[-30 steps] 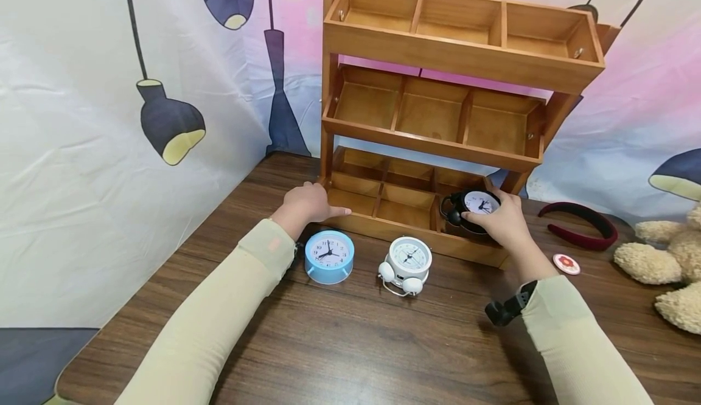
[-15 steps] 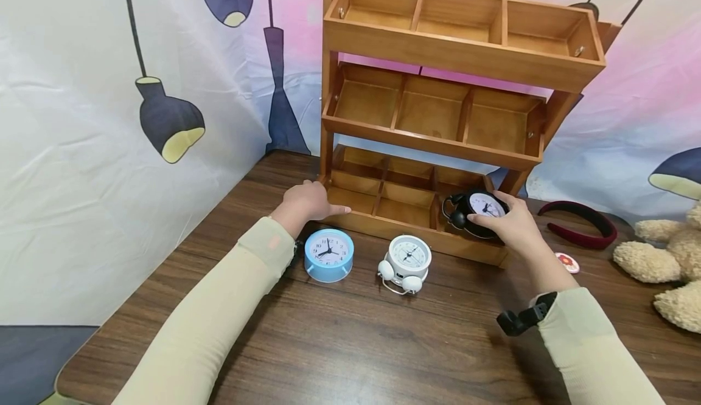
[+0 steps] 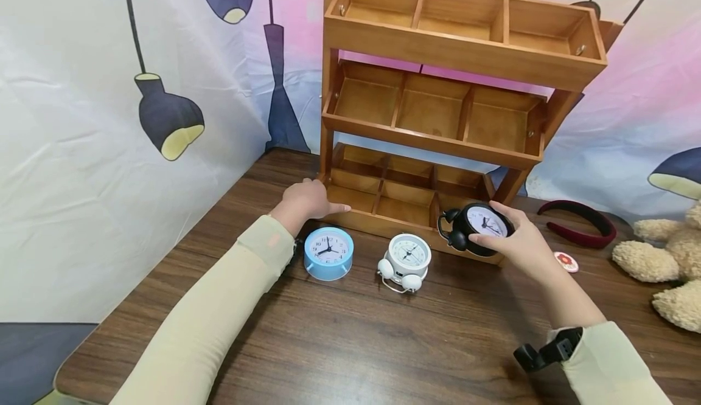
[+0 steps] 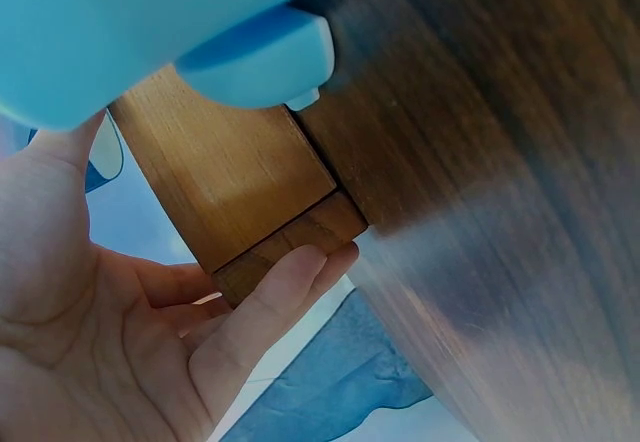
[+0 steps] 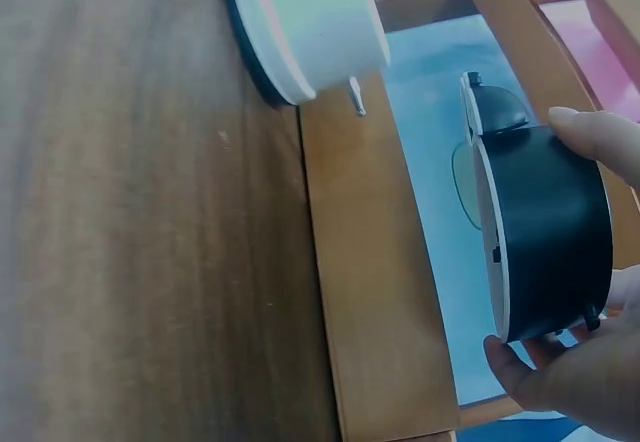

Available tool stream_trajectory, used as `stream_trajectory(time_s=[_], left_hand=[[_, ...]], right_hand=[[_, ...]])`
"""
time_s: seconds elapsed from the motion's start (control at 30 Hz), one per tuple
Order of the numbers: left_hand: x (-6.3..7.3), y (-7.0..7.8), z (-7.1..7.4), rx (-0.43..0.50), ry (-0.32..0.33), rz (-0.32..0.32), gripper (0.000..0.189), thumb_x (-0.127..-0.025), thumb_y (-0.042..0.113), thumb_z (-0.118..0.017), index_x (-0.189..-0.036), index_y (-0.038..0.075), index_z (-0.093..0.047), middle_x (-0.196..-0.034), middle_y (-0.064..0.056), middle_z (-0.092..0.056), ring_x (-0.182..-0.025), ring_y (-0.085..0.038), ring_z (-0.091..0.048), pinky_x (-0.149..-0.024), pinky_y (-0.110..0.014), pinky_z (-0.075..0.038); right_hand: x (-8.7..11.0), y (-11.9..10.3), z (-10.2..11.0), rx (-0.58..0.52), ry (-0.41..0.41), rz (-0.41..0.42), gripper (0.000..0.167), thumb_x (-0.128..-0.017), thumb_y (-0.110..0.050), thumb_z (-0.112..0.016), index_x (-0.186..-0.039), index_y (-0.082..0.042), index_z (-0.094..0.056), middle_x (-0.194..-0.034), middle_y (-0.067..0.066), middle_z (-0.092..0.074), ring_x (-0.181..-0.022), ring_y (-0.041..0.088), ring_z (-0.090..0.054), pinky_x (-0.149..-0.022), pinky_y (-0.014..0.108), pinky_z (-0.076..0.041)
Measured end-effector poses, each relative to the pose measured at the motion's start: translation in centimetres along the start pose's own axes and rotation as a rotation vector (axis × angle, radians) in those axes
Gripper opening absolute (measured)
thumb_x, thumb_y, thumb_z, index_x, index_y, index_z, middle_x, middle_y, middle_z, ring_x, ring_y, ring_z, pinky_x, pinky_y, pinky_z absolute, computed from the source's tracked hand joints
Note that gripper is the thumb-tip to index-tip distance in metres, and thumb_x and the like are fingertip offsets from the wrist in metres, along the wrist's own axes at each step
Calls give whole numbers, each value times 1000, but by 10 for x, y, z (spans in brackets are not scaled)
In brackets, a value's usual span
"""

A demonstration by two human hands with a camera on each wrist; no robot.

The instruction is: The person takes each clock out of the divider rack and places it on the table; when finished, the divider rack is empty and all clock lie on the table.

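A black twin-bell alarm clock [image 3: 487, 221] is pinched by its sides in my right hand [image 3: 523, 244], its dial facing up and its bells pointing left. It is raised over the front board of the bottom tray in the right wrist view. My left hand [image 3: 306, 201] grips the left end of that tray, part of a three-tier wooden rack [image 3: 460, 51]; fingers and thumb bend round the corner in the left wrist view. On the table before the rack lie a blue alarm clock [image 3: 328, 253], close to my left wrist, and a white twin-bell alarm clock [image 3: 408, 256].
Right of the rack are a dark red headband [image 3: 586, 219], a small round badge with a red flower [image 3: 566, 262] and a plush toy [image 3: 652, 262]. A printed cloth [image 3: 82, 149] hangs behind and left of the brown table [image 3: 350, 344].
My right hand has lifted the black clock out of the bottom tray's right compartment, bringing it toward me and slightly right. The left hand keeps its grip on the rack.
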State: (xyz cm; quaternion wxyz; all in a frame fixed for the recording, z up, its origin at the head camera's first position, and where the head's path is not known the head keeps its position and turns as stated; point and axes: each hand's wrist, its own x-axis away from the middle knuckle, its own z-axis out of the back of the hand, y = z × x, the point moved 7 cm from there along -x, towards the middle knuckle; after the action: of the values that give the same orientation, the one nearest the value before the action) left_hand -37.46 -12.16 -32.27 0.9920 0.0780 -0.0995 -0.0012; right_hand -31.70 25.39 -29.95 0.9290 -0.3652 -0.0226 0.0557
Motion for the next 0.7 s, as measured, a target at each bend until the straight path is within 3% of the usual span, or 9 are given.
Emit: stream_trajectory(time_s=[0.4, 0.7], left_hand=[[-1, 0, -1, -14, -10, 2, 104, -89, 75, -48, -151, -6, -33, -156, -31, -26, -133, -44, -44, -100, -52, -46], [-2, 0, -1, -15, -18, 6, 104, -88, 76, -48, -151, -6, -33, -156, -31, -25, -132, -44, -45, -100, -52, -46]], right_hand=[[34, 5, -6, 95, -5, 55, 98, -81, -46, -80, -156, -8, -31, -153, 30, -26, -133, 48, -33, -98, 68, -32], [50, 16, -13, 136, -35, 59, 95, -80, -44, -82, -153, -6, -34, -148, 27, -31, -126, 45, -41, -92, 64, -38]])
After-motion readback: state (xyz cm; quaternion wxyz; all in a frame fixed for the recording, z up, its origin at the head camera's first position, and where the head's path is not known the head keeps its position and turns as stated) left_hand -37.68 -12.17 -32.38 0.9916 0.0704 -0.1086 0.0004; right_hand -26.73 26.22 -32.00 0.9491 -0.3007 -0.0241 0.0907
